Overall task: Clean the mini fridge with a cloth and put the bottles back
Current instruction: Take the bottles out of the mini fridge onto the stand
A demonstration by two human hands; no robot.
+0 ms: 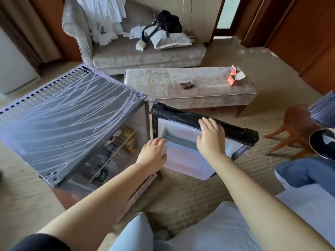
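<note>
Now both hands on the open mini fridge door, centre frame.

Mini fridge point(68, 120) sits left of centre on the carpet, dusty streaked top, door point(183, 142) swung open toward the right. Left hand point(154, 153) rests at the inner door liner's left edge, fingers loosely curled against it, grip holding nothing. Right hand point(211, 136) lies flat over the door's black top edge, fingers spread wide, nothing held. Wire shelf point(116, 151) inside carries blurred items, a yellow packet point(129, 142) at its back; whether bottles are there, cannot tell. Ottoman point(190, 86) above centre bears an orange carton point(234, 77). No cloth identifiable near the hands.
</note>
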